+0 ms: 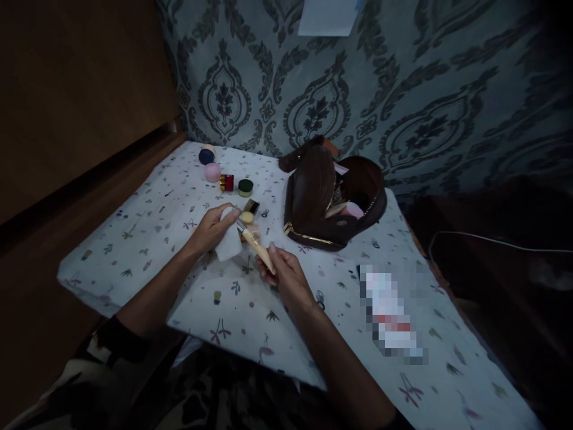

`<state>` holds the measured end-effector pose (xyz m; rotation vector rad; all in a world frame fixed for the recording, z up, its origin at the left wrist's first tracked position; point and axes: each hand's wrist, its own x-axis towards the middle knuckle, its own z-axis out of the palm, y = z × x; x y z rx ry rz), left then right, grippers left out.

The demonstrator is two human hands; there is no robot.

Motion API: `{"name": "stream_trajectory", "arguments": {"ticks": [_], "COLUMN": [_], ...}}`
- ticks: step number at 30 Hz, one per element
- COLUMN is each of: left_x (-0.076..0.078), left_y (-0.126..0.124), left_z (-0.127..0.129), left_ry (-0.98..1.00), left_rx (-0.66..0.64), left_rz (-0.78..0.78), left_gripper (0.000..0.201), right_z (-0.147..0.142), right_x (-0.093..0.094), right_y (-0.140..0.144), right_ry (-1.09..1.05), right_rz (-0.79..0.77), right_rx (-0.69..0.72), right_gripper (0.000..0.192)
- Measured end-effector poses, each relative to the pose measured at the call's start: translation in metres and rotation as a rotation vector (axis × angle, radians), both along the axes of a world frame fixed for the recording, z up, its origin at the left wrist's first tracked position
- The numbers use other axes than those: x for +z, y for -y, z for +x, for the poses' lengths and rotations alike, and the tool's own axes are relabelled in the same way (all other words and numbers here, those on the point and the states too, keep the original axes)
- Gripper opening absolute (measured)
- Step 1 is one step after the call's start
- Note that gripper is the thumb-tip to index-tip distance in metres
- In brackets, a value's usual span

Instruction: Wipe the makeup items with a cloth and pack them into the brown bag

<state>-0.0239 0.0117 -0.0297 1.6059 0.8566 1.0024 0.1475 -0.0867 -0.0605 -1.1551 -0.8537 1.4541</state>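
The light is poor, so much stays uncertain: the far end of the tube [258,246] in your right hand [286,276] disappears behind the white tissue [229,239], and you cannot tell whether its silver collar carries a cap or an applicator. A flat object [390,310] near the table's right side is blurred out; only white and red patches show, and no lettering can be read there or on any of the jars. Your lap and sleeves are cut off at the bottom edge.

Your right hand is closed around the lower end of the slim, beige, smooth-looking tube, which slants up and left above the middle of the table [134,239]. Your left hand [210,230] pinches the soft, crumpled tissue against the tube's upper end.

The table is covered by a pale cloth printed with small leaves and flowers. Behind your hands lie small round pots: a dark blue one [206,156], a pink one [212,172], a red one with gold trim [227,182], a dark green one [245,187], and a dark, gold-edged piece [251,207] just beside the tissue. To the right sits a brown pouch [313,191], glossy like leather, unzipped with a gold zipper, something pink inside. The wall bears grey damask wallpaper [403,89], with a pale paper sheet [329,17] cut off at the top.
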Motion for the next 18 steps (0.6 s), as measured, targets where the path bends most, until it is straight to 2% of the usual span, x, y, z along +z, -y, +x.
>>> {"name": "stream_trajectory", "arguments": {"ticks": [5,8,11,14,18], "left_x": [-0.0011,-0.0023,-0.0026,-0.0013,0.0017], "left_y": [-0.002,-0.0021,-0.0009,0.0002,0.001], "left_z": [-0.001,-0.0014,-0.0016,-0.0019,-0.0025], "left_ry": [-0.003,-0.013,-0.013,-0.022,-0.066], "left_rx": [0.025,0.012,0.012,0.021,0.046], "left_rz": [0.026,0.038,0.044,0.038,0.018], "left_gripper": [0.042,0.041,0.04,0.037,0.037], "right_z": [0.0006,0.0012,0.001,0.0001,-0.001], "right_x": [0.0021,0.0048,0.0044,0.002,0.0021], "right_y": [0.0005,0.0017,0.0025,0.0024,0.0024], "right_ry": [0.051,0.103,0.075,0.022,0.011], "right_rz": [0.061,0.113,0.086,0.032,0.031], "right_rx": [0.012,0.018,0.07,0.11,0.095], "right_gripper": [0.049,0.042,0.038,0.045,0.048]}}
